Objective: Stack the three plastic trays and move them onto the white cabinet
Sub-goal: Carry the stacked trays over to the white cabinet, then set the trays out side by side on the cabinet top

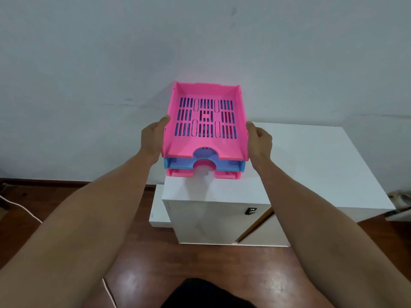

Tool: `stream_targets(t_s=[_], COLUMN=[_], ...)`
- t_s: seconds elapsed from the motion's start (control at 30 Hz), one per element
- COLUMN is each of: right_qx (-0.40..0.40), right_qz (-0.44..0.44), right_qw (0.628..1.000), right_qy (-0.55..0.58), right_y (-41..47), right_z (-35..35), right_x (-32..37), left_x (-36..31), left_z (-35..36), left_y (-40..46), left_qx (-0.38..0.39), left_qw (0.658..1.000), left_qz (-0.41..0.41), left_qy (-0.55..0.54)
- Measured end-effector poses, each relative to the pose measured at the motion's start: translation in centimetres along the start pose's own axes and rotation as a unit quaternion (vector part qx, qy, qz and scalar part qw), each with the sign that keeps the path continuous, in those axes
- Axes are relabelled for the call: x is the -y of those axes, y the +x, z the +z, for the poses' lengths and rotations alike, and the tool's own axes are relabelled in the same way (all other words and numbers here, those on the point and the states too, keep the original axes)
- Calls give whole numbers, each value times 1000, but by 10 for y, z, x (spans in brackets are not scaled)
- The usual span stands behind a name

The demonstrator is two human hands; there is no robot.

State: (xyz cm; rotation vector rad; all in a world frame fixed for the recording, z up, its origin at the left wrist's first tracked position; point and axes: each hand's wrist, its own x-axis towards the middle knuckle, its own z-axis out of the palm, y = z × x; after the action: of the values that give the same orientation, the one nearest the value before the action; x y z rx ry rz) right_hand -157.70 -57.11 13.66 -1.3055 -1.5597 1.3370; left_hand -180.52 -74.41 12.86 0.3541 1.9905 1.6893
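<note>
Fingers [165, 119] of both hands clamp the tray stack [203, 130] at nine and three o'clock. Lower it level onto the white cabinet [311, 165] before letting go.

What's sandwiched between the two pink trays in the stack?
A blue tray sits between the top pink tray and bottom pink tray, in the head view.

Both hands [206, 138] forward, fingers clasped.
</note>
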Motion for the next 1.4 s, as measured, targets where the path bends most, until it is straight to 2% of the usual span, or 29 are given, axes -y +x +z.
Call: stream_targets(t_s=[0.07,0.17,0.43,0.7,0.9,1.23,1.4], right_qx=[-8,-19,-4,-11,-35,-41,-40], right_qz=[-47,-70,-91,-85,-92,-88,-80], right_qw=[998,994,983,985,980,978,976], right_qy=[-37,-86,-157,-148,-172,-185,-199], right_y=[-12,-27,-39,-47,-47,-38,-43], right_z=[0,1,-1,-31,-96,-241,-289], right_x=[-5,-11,-8,6,7,-28,-52], left_x=[-2,1,5,-12,-22,-10,11], left_z=[3,5,5,22,68,177,207], left_y=[-13,-30,-55,-93,-129,-227,-257], left_qx=[-18,-51,-59,-82,-115,-90,-55], left_qw=[998,985,950,945,937,939,950], left_qz=[56,119,176,198,225,226,188], left_qy=[23,111,252,245,239,245,244])
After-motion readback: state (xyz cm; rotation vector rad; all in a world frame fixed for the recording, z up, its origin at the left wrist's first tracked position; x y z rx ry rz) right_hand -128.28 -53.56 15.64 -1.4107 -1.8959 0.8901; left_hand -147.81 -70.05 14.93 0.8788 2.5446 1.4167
